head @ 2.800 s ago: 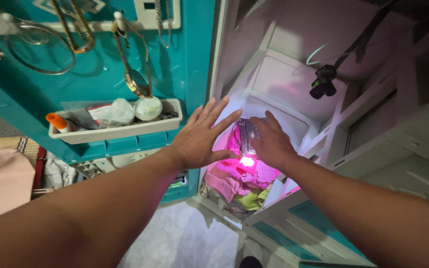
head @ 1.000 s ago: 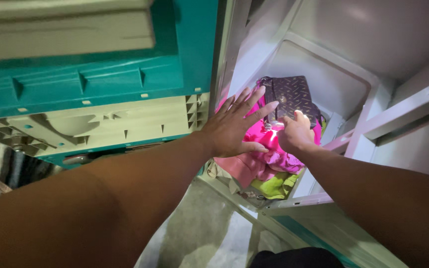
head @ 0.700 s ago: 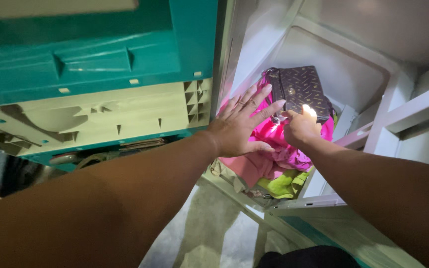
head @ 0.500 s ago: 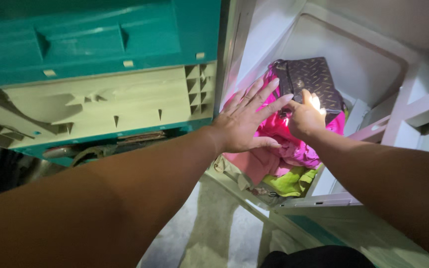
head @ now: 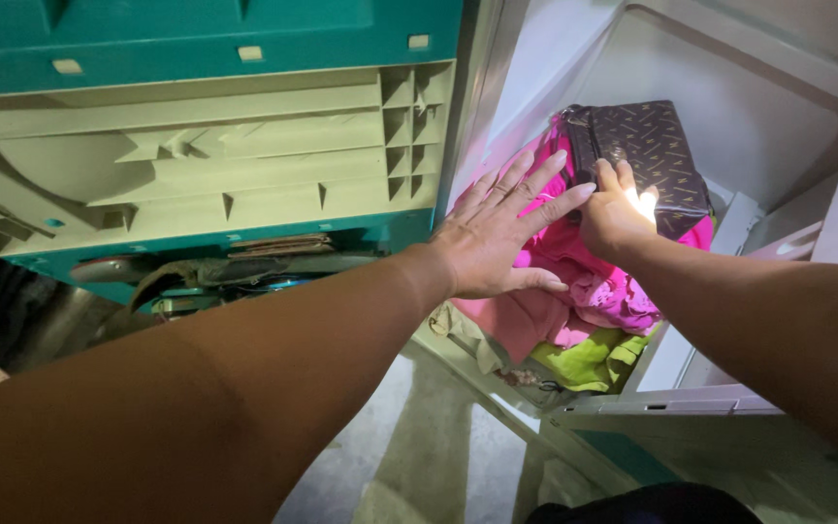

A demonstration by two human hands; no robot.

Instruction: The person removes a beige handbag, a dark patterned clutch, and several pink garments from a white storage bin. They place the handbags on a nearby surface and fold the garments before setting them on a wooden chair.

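My left hand (head: 497, 238) lies flat with fingers spread on a heap of bright pink clothes (head: 584, 286) inside a white cabinet compartment (head: 758, 107). My right hand (head: 611, 218) is curled into a fist around a small glowing light (head: 644, 204) and rests against the near edge of a dark brown patterned purse (head: 652, 136). The purse lies on top of the pink heap at the back. A lime green cloth (head: 589, 359) and a paler pink garment (head: 511, 320) show at the front of the pile.
An open teal cabinet door (head: 196, 34) with a beige ribbed inner panel (head: 196, 155) stands to the left. The white shelf's front lip (head: 671, 400) runs below my right forearm. Grey floor (head: 419, 456) lies underneath, with dark clutter at the far left.
The view has dropped from the door's tray and hooks to the lower compartment. Both hands stay on the clothes; my right hand has shifted up against the purse with the light.
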